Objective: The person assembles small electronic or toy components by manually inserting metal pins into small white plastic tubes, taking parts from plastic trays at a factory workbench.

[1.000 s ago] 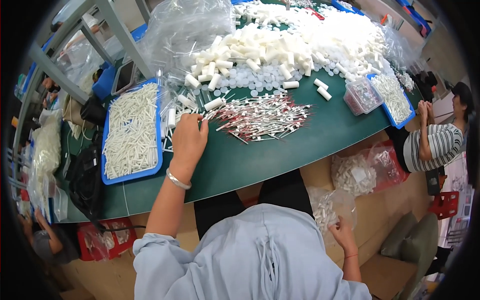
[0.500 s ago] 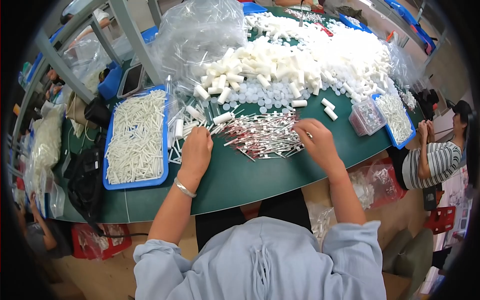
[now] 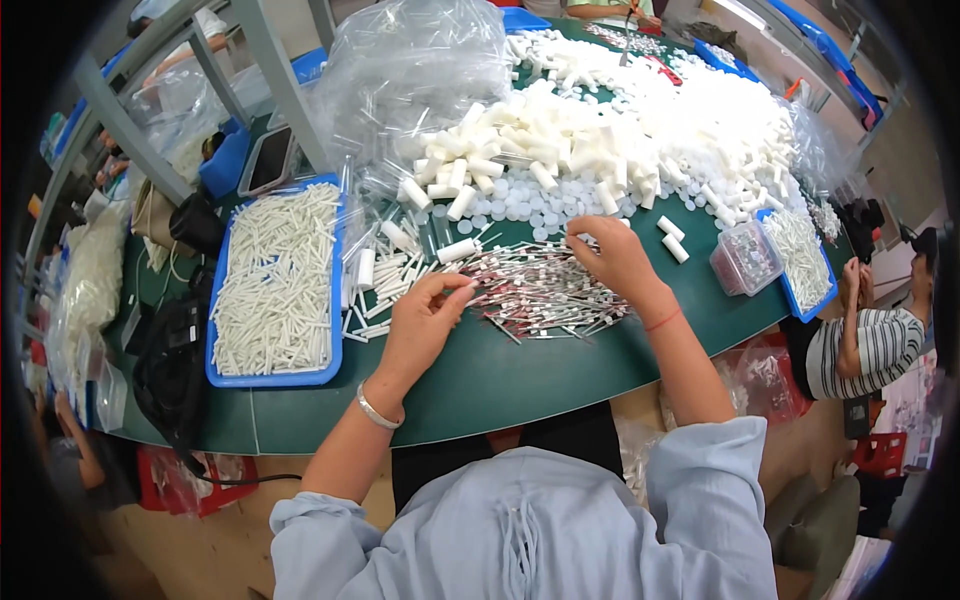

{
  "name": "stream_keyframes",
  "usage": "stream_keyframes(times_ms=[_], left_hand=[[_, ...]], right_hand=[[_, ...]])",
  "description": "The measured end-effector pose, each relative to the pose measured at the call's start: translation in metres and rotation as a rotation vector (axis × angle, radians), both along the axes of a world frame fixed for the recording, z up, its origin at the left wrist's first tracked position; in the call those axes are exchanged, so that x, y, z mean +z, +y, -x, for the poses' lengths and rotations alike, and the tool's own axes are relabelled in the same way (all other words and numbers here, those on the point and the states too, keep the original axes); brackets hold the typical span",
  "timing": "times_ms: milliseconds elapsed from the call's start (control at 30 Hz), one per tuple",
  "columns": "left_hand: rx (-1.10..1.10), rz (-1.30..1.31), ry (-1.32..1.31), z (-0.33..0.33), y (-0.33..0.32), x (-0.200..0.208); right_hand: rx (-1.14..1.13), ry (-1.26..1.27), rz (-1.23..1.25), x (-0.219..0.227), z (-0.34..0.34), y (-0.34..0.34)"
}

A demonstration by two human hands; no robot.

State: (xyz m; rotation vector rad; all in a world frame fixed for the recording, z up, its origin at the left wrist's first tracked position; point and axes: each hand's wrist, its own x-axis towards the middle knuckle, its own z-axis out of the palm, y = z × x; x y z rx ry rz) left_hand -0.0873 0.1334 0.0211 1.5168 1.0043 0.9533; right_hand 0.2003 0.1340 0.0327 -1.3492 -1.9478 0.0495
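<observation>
A loose heap of thin stick-like parts (image 3: pixel 545 290) with white sleeves and red bits lies on the green table in front of me. At the heap's left edge is my left hand (image 3: pixel 425 320), thumb and forefinger pinched together; whatever sits between the tips is too small to name. My right hand (image 3: pixel 620 262) hovers over the heap's far right side with its fingertips closed, and their contents cannot be made out. Left of the heap, small white tubes (image 3: pixel 385 285) are scattered beside a few thicker white cylinders (image 3: pixel 457 251).
A blue tray (image 3: pixel 340 290) full of short white tubes stands at left. Behind the heap spread translucent discs (image 3: pixel 510 200) and a big mound of white cylinders (image 3: pixel 580 140). A clear plastic box (image 3: pixel 747 260) and a second blue tray (image 3: pixel 826 285) are at right, near a co-worker (image 3: pixel 865 335).
My left hand has come from the small tubes rightward to the heap's edge. My right hand has shifted up and left over the heap. The whole view has moved slightly.
</observation>
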Motion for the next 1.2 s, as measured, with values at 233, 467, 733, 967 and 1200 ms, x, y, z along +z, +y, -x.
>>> stream_keyframes(times_ms=[233,467,733,967,1200], left_hand=[[-0.129,0.111,-0.154,-0.010,-0.030,0.018],[-0.154,0.133,-0.201,-0.017,-0.048,0.021],[-0.185,-0.412,0.215,-0.018,-0.062,0.023],[-0.324,-0.591,0.255,-0.026,-0.057,0.020],[-0.362,-0.525,0.346,-0.067,-0.009,0.034]], right_hand=[[0.181,0.161,0.000,0.031,0.066,-0.059],[0.156,0.154,-0.008,0.026,0.070,-0.081],[0.203,-0.154,0.074,0.035,0.071,-0.107],[0.180,-0.100,0.159,0.028,0.068,-0.120],[-0.028,-0.065,0.109,-0.006,0.036,-0.107]])
